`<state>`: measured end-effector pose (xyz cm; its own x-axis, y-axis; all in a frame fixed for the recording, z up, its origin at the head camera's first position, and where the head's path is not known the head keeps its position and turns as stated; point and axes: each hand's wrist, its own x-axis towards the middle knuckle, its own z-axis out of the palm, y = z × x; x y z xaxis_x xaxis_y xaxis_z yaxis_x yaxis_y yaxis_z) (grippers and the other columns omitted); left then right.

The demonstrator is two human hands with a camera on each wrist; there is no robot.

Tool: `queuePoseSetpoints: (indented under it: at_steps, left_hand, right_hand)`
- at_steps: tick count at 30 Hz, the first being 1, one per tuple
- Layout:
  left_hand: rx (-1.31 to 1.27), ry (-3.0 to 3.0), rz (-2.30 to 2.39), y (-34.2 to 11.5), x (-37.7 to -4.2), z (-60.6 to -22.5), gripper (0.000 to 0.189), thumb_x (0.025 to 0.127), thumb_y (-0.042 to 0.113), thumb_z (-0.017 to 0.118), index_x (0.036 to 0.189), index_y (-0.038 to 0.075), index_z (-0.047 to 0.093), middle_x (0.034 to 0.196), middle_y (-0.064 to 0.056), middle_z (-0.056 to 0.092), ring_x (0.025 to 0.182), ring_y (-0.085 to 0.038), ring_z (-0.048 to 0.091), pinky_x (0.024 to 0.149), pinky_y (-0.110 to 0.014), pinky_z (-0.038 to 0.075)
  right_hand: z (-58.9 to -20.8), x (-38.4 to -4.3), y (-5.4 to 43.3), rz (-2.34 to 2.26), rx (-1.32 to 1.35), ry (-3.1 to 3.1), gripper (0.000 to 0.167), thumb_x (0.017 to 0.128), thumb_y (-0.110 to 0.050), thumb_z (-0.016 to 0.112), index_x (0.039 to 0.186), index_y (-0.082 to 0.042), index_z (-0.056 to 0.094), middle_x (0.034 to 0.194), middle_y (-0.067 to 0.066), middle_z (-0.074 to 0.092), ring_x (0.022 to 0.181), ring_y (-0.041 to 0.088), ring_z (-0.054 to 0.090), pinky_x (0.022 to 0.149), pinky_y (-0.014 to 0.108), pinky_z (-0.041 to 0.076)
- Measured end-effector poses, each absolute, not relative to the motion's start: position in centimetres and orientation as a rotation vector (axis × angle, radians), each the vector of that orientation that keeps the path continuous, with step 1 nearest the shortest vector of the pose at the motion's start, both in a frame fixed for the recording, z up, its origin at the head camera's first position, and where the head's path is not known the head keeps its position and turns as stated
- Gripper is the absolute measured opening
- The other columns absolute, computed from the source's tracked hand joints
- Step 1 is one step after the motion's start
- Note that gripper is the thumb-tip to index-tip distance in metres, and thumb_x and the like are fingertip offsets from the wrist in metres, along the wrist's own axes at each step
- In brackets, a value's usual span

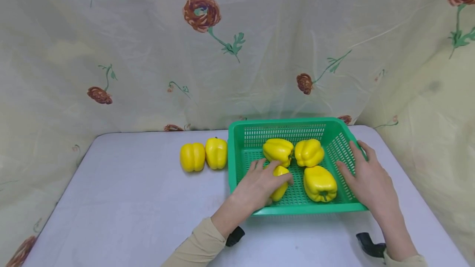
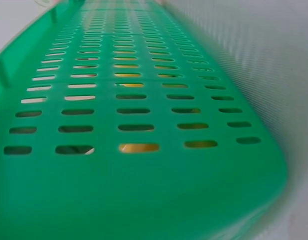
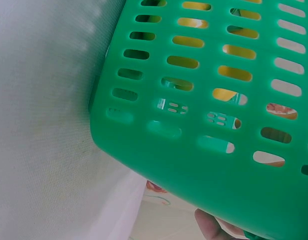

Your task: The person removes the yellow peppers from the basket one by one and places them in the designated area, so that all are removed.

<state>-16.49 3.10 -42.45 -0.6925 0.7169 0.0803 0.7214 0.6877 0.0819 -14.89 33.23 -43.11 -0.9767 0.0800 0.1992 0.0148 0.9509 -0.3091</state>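
Observation:
A green plastic basket stands on the table with several yellow bell peppers inside. My left hand reaches over the front left rim, its fingers and thumb curled round a yellow bell pepper in the basket's front left part. Around it lie a back left pepper, a back right pepper and a front right pepper. With thumb inside and fingers over the edge, my right hand grips the basket's right rim. The left wrist view shows only the basket's slotted wall, hiding that hand.
Two more yellow bell peppers, one beside the other, sit on the white tabletop just left of the basket. A flowered curtain hangs behind the table. Black wrist mounts show near both wrists.

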Motion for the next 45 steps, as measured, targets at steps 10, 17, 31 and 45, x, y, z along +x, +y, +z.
queuePoseSetpoints:
  at_steps: [10,17,31,45]
  left_hand:
    - [-1.198,-2.84,-0.148,3.1,-16.5,-42.5,0.055,0.096,0.006,0.08,0.136,0.041,0.063,0.156,-0.004,0.059,0.123,-0.033,0.066,0.105,-0.042,0.056]
    - [-1.202,-2.868,-0.094,3.2,-16.6,-42.3,0.062,0.097,0.005,0.078,0.145,0.039,0.058,0.159,-0.004,0.056,0.13,-0.034,0.065,0.111,-0.046,0.056]
    - [-1.175,-2.844,-0.06,2.5,-16.7,-41.8,0.07,0.091,0.025,0.089,0.15,0.041,0.055,0.159,-0.004,0.054,0.13,-0.035,0.063,0.115,-0.049,0.054]
    - [-1.088,-2.682,-0.076,1.7,-16.7,-40.7,0.072,0.089,0.032,0.089,0.152,0.039,0.054,0.157,-0.009,0.056,0.128,-0.039,0.063,0.114,-0.049,0.054]
  right_hand:
    - [-43.1,-14.9,33.4,0.461,-0.071,-2.904,0.076,0.109,-0.036,0.061,0.164,0.008,0.031,0.162,0.044,0.031,0.1,0.064,0.064,0.066,0.068,0.06]
    - [-43.2,-14.9,33.3,0.458,-0.066,-2.888,0.075,0.109,-0.034,0.062,0.163,0.008,0.033,0.161,0.044,0.033,0.097,0.062,0.065,0.066,0.067,0.06]
    - [-43.2,-14.9,33.3,0.455,-0.065,-2.89,0.075,0.109,-0.035,0.062,0.163,0.008,0.033,0.161,0.044,0.033,0.098,0.063,0.065,0.068,0.069,0.06]
    - [-43.1,-14.9,33.3,0.449,-0.062,-2.894,0.076,0.109,-0.036,0.062,0.163,0.008,0.033,0.16,0.045,0.033,0.096,0.062,0.065,0.065,0.066,0.06]
